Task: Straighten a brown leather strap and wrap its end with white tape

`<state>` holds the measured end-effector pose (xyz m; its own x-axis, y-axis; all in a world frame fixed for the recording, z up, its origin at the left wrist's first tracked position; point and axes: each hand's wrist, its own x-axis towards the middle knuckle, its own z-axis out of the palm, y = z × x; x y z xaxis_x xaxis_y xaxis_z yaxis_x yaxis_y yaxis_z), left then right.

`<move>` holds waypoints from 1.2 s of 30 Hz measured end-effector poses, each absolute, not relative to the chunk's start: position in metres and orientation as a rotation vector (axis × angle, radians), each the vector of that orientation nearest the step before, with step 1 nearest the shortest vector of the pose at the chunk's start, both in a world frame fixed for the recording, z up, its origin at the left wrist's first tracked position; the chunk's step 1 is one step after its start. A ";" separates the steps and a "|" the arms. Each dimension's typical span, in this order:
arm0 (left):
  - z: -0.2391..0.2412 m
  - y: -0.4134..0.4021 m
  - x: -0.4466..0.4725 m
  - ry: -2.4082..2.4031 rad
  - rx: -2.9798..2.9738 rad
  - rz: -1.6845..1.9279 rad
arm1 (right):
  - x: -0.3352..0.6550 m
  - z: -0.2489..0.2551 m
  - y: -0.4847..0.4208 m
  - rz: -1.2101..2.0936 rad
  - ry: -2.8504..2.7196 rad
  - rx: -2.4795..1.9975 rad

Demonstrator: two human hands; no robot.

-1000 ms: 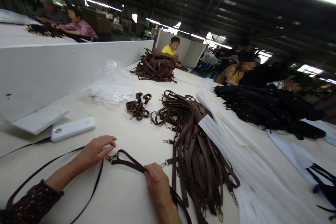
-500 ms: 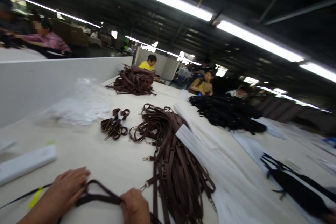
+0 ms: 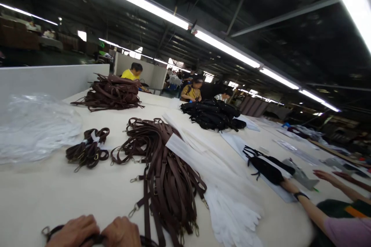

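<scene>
At the bottom edge, my left hand and my right hand sit side by side, both closed on a dark brown strap. A metal clasp shows at the strap's left end, past my left hand. The strap's other end runs out to the right of my right hand, partly cut off by the frame. Just right of my hands lies a big pile of brown straps with metal hooks along its left side. Beyond my hands rests a bundle of coiled brown straps tied with white bands.
Clear plastic bags lie at left. Brown straps and pieces are heaped at the far side, a black heap right of them. White sheets flank the strap pile. At right, a co-worker's hand touches a black item.
My view has swung right, bringing the co-worker's arms in. My hands have come closer together on the strap, and its loop between them no longer shows.
</scene>
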<state>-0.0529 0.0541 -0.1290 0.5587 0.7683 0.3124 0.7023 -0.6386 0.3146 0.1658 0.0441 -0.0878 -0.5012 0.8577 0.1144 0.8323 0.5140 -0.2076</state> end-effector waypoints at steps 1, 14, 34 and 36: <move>-0.116 0.047 -0.047 1.303 2.542 0.607 | 0.170 -0.077 0.040 0.233 -2.562 -1.406; -0.055 0.027 -0.061 1.587 2.195 0.436 | 0.275 0.021 0.060 0.814 -2.272 -1.517; -0.048 0.027 -0.059 1.580 2.179 0.349 | 0.217 0.006 0.005 0.425 -2.649 -1.721; -0.048 0.025 -0.059 1.533 2.194 0.347 | 0.220 0.007 0.006 0.394 -2.737 -1.682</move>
<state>-0.0592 0.0248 -0.0483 0.3545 0.9340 -0.0446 0.8240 -0.2895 0.4870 0.2204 0.0060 0.0073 -0.4564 0.8654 -0.2069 0.8886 0.4314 -0.1558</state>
